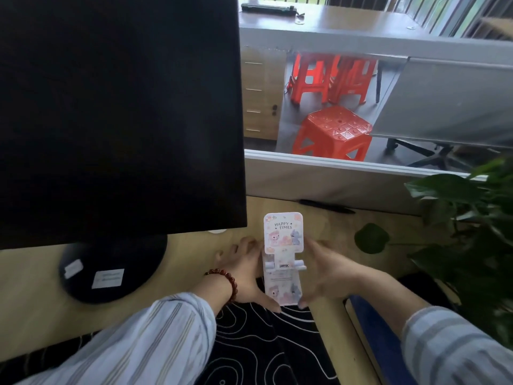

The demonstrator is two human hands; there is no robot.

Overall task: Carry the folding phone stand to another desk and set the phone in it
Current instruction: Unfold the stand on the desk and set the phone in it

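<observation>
The folding phone stand (283,240) is white and pink with cartoon animals and the words "HAPPY TIMES". It stands unfolded on the wooden desk (188,251), its base at the edge of a black patterned mat (258,343). My left hand (244,273) touches the stand's left side, thumb at the base's front corner. My right hand (324,273) is blurred and cups the right side, fingertips at the base. No phone is in view.
A large black monitor (119,115) on a round base (111,270) fills the left. A green plant (466,234) stands at the right. A black pen (327,206) lies by the grey partition (333,179). Red stools (333,134) and another desk (347,20) lie beyond.
</observation>
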